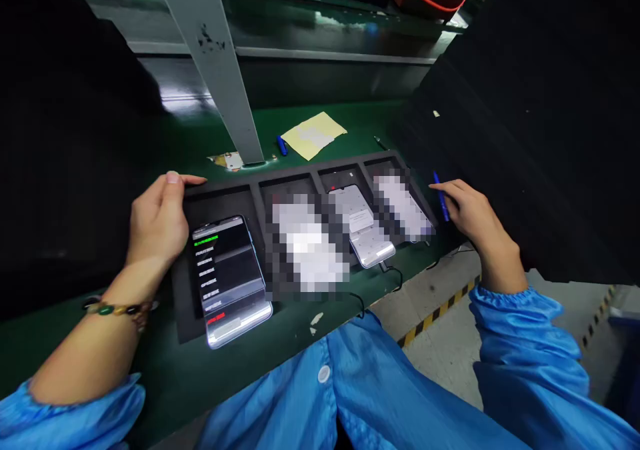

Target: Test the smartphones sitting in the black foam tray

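A black tray (187,323) with several compartments lies on the green table, with lit phones in it. The leftmost phone (233,280) shows a dark menu with green and red lines. Further right, another phone (363,223) has a light screen with a small pop-up box. Two more screens (307,243) are pixelated. My left hand (159,220) rests at the tray's left end, its fingers curled at the edge and the fingertips partly hidden. Beyond the tray's right end, my right hand (463,203) has its fingers curled by a blue pen (441,197), seemingly touching it.
A yellow paper (314,135) and a blue cap (281,145) lie behind the tray. A grey metal post (220,70) stands behind its left half. Large black sheets (540,123) flank the table on both sides. Cables run from the phones at the front edge.
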`<state>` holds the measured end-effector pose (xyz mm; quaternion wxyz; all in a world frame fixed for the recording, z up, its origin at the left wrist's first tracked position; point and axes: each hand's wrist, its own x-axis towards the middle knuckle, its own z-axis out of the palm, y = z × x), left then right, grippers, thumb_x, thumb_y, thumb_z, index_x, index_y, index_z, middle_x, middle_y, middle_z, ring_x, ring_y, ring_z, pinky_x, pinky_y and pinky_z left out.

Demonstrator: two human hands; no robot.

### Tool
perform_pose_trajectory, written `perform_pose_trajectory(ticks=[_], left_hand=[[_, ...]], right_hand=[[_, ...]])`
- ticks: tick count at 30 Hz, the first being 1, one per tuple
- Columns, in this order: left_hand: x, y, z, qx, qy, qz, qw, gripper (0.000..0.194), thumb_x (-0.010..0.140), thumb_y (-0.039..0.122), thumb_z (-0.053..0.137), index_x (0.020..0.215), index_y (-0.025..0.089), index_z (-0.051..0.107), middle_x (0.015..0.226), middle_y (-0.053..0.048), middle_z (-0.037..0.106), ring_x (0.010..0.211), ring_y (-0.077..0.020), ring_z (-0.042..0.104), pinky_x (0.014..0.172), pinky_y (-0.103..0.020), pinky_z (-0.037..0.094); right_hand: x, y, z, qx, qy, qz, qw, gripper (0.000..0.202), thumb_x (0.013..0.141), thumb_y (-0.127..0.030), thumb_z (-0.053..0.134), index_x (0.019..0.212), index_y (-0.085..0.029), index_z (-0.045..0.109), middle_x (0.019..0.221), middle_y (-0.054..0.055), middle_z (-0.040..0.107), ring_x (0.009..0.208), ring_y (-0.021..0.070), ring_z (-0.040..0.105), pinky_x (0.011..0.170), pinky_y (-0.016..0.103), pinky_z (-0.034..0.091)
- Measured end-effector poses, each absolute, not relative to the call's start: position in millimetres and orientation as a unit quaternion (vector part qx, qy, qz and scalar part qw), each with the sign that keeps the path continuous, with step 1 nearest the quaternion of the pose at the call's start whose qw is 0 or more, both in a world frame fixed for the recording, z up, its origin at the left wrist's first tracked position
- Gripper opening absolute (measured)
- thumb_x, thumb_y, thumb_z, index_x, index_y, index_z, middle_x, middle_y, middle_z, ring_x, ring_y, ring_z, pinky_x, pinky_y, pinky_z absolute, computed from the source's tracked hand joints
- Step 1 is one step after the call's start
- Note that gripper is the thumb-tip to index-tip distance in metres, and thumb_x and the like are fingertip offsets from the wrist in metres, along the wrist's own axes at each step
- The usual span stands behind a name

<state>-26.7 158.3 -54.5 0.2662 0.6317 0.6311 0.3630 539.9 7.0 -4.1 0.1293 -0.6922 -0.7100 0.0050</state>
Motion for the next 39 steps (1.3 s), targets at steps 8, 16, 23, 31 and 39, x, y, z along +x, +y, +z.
perform_pose_trajectory(ticks=[8, 16, 23, 31, 39], left_hand=[[-27.1, 155.9, -50.9, 0.661, 0.615, 0.361, 0.234, 0.049, 0.113, 0.043, 0.041, 0.122, 0.014, 0.079, 0.117, -0.007, 0.077, 0.106, -0.0213, 0.064, 0.097, -0.034, 0.048], [-10.0, 118.4, -7.0, 0.821, 0.453, 0.315, 0.147, 0.026, 0.108, 0.037, 0.062, 0.123, 0.021, 0.075, 0.130, -0.004, 0.079, 0.131, -0.0233, 0.066, 0.126, -0.049, 0.043], [32.9, 81.4, 18.8, 0.946, 0.214, 0.162, 0.179, 0.042, 0.102, 0.024, 0.058, 0.143, 0.023, 0.063, 0.141, -0.005, 0.076, 0.137, -0.0279, 0.062, 0.134, -0.056, 0.030], [52.8, 85.4, 10.2, 0.962, 0.180, 0.104, 0.179, 0.045, 0.101, 0.027, 0.053, 0.145, 0.021, 0.060, 0.144, -0.006, 0.073, 0.140, -0.0309, 0.058, 0.135, -0.058, 0.026], [32.1, 92.7, 16.3, 0.956, 0.210, 0.131, 0.155, 0.054, 0.101, 0.031, 0.056, 0.155, 0.029, 0.051, 0.149, -0.005, 0.070, 0.142, -0.0307, 0.058, 0.134, -0.056, 0.023]], right_hand=[[472.4, -11.4, -4.4, -0.661, -0.703, 0.001, 0.262, 0.044, 0.108, -0.024, 0.051, 0.148, -0.031, 0.068, 0.138, 0.011, 0.075, 0.136, 0.0357, 0.065, 0.118, 0.063, 0.053], [396.6, -28.6, -5.5, -0.594, -0.755, 0.159, 0.228, 0.045, 0.110, -0.021, 0.044, 0.149, -0.027, 0.066, 0.150, 0.014, 0.065, 0.151, 0.0338, 0.054, 0.123, 0.061, 0.048], [405.8, -36.1, 2.6, -0.626, -0.719, 0.138, 0.267, 0.045, 0.111, -0.026, 0.044, 0.149, -0.033, 0.067, 0.150, 0.010, 0.067, 0.152, 0.0344, 0.053, 0.123, 0.063, 0.043], [442.2, -75.9, -7.4, -0.715, -0.626, 0.086, 0.298, 0.041, 0.111, -0.033, 0.045, 0.141, -0.032, 0.072, 0.147, 0.010, 0.069, 0.147, 0.0358, 0.058, 0.122, 0.064, 0.046], [451.9, -86.3, -17.6, -0.738, -0.605, 0.062, 0.291, 0.040, 0.111, -0.033, 0.043, 0.134, -0.030, 0.076, 0.142, 0.011, 0.071, 0.143, 0.0349, 0.061, 0.116, 0.063, 0.049]])
